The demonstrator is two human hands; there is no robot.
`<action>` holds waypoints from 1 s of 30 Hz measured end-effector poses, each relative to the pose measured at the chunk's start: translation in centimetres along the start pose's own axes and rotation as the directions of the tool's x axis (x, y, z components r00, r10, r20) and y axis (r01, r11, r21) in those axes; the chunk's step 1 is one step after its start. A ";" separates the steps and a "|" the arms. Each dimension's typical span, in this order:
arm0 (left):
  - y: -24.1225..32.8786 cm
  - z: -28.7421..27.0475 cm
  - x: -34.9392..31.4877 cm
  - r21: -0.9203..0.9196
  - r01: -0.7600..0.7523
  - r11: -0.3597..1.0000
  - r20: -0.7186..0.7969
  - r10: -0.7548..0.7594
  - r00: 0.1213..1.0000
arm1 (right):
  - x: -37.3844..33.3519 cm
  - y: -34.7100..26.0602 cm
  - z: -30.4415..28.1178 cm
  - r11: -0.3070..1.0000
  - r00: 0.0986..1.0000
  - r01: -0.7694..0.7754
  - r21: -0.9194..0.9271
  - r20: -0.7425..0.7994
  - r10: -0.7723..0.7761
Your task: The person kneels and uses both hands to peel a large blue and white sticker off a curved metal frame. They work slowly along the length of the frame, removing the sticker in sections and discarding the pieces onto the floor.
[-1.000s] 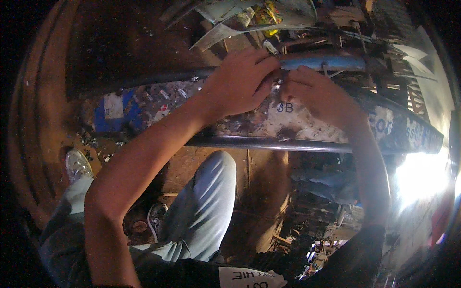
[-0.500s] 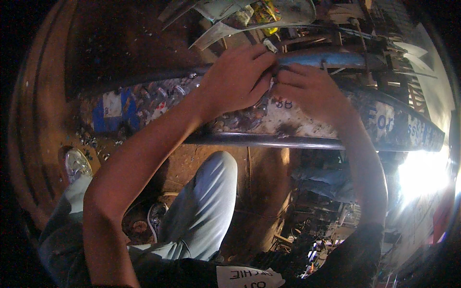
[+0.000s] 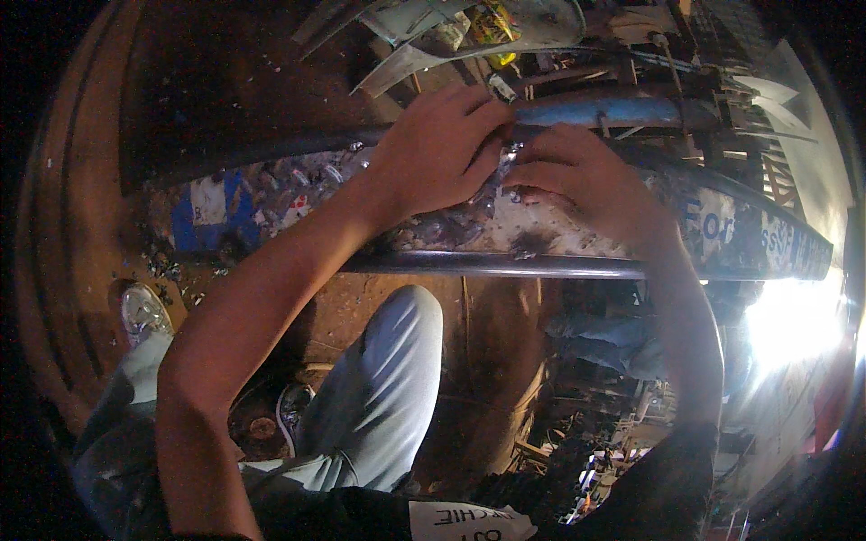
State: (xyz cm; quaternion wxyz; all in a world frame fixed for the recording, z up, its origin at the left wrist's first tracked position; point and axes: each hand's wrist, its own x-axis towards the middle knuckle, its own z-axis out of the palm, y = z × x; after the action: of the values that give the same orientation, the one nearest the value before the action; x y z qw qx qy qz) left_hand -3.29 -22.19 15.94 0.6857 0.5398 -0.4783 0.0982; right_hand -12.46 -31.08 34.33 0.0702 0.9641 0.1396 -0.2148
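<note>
Both my hands meet over a long narrow bench (image 3: pixel 577 236) whose worn, printed surface is strewn with small shiny pieces. My left hand (image 3: pixel 442 149) is closed, its fingers curled down near the bench's far edge; what they hold is hidden. Facing it, my right hand (image 3: pixel 582 176) is also closed, with thumb and bent fingers drawn together. A small glinting piece (image 3: pixel 511 155) shows in the gap between the two hands, too small to name. Many loose shiny bits (image 3: pixel 298 185) lie on the bench to the left of my left hand.
A dark rail (image 3: pixel 487 262) runs along the bench's near edge. Beyond the far edge are a blue curved surface (image 3: pixel 600 112) and a pale plastic chair (image 3: pixel 424 63) with a yellow packet (image 3: pixel 494 27) on it. My knee (image 3: pixel 397 361) is below the bench. Bright light glares at right.
My right hand has turned slightly and its fingers have drawn a little away from my left hand, uncovering the glinting piece. My left hand has hardly moved.
</note>
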 end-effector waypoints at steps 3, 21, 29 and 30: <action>-0.1 0.0 -0.1 0.008 0.012 1.000 0.018 -0.012 1.000 | 0.4 0.2 0.3 0.985 0.993 0.117 -0.127 -0.015 -0.120; -0.3 0.1 -0.1 0.027 -0.006 1.000 0.038 0.005 0.999 | 1.1 -0.9 0.0 0.898 0.965 0.174 -0.404 0.252 -0.074; -0.4 0.2 0.1 -0.016 -0.012 1.000 0.059 0.012 0.998 | 0.8 -1.1 -0.9 0.939 0.938 0.091 -0.332 0.345 0.031; -0.4 0.2 0.1 -0.019 -0.008 1.000 0.066 0.009 0.998 | 0.6 -1.0 -1.0 0.962 0.935 0.010 -0.272 0.344 0.087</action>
State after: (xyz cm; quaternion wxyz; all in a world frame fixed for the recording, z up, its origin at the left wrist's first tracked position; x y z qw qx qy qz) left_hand -3.05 -22.59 15.76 0.6741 0.5342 -0.5040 0.0786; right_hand -11.80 -29.75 34.88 0.2288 0.8938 0.1335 -0.3618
